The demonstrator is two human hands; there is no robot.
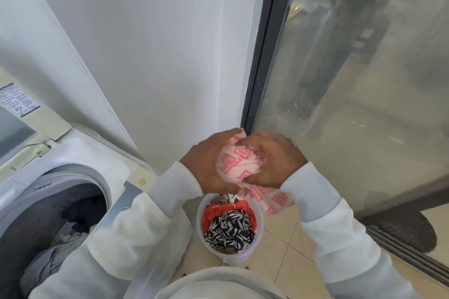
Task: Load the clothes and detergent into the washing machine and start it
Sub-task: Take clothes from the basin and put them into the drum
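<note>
A: What sits at the far left?

B: The white front-loading washing machine (48, 192), its round drum mouth open, with grey fabric (46, 262) lying inside. Its raised lid carries a black-and-white printed label (19, 99); the writing there is too small to read.

A: And the person's hands?

B: Both arms, in white fleece sleeves (136, 228), reach forward and meet above the white round plastic laundry tub (201, 216). The left hand (209, 162) is curled round the left side of a bunched pink-and-white patterned cloth (238, 165), back of the hand up, thumb along the bottom. The right hand (274, 160) grips the same bundle from the right, its fingers dug into the folds. A loose tail of the cloth hangs below the right wrist.

A: Where are the rest of the clothes?

B: In the tub, which stands on the beige tiled floor (279, 257) just beside the machine: a red garment (213, 211) and a black-and-white leaf-print garment (230, 228) on top.

A: Further right?

B: A dark-framed sliding glass door (364, 80), showing blurred reflections.
</note>
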